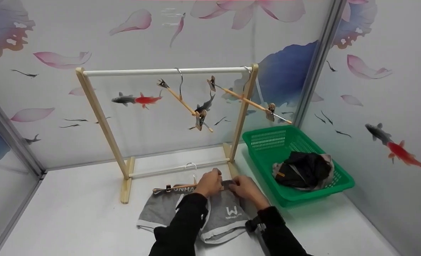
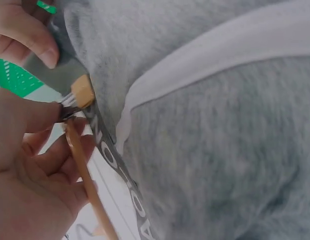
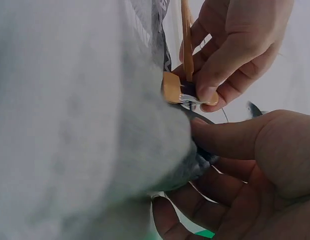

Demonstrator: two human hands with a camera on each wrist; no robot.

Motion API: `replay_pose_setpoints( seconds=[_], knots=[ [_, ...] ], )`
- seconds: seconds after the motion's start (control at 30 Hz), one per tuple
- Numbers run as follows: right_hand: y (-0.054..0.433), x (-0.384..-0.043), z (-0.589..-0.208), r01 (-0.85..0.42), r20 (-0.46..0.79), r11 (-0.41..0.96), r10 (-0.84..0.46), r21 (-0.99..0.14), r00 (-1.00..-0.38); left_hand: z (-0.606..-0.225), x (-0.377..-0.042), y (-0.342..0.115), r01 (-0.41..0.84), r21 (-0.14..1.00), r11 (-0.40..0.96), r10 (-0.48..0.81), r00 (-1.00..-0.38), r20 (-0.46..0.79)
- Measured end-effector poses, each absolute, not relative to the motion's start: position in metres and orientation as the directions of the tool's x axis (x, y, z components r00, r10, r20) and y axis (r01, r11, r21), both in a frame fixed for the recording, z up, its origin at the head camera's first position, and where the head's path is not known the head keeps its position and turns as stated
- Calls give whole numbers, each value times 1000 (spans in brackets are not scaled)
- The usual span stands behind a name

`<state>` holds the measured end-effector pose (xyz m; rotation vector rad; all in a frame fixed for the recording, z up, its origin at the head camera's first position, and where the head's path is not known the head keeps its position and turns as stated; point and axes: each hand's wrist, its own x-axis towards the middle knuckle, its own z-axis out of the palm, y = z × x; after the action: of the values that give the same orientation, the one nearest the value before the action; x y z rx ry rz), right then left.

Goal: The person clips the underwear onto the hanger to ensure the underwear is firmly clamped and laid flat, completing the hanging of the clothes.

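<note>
We think the step in hand is putting the second clip (image 2: 84, 91) on the gray shorts (image 1: 228, 204). They lie on the counter (image 1: 71, 213), out from its back edge, between its left edge and the green basket (image 1: 295, 201) near its right edge. Our left hand (image 1: 210, 183) pinches this clip by the thumb, with some fingers behind the hanger (image 1: 187, 186). Our right hand (image 1: 247, 188) pinches the dark waistband (image 1: 228, 184) just beside it. At the other end of the hanger, the first clip (image 1: 168, 188) sits at the waistband. To do this well, we should pull the band flat with the right hand, so it does not bunch up. We should push the clip down until both pads go over the band, then let go slowly. We cannot tell if the clip is biting the cloth yet, so a soft tug would help us check. If it grabs just the thin top, the shorts could slip off. We should watch our fingertips too!
</note>
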<state>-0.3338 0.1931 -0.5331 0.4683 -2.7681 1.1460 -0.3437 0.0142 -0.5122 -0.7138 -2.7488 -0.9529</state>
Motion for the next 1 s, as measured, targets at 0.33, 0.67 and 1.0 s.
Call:
replay_pose_setpoints(
  seconds=[0.33,0.67,1.0],
  knots=[
    [194,-335,-530,-353,258,583,-243,-732,-935,-513,-353,14,538,551,638,392,-843,369],
    [195,-335,-532,-332,203,526,-289,-783,-936,-516,-354,13,536,589,605,388,-844,369],
    [191,-339,-531,-328,295,504,-146,-799,-944,-512,-355,5,572,622,535,391,-820,418]
  ],
)
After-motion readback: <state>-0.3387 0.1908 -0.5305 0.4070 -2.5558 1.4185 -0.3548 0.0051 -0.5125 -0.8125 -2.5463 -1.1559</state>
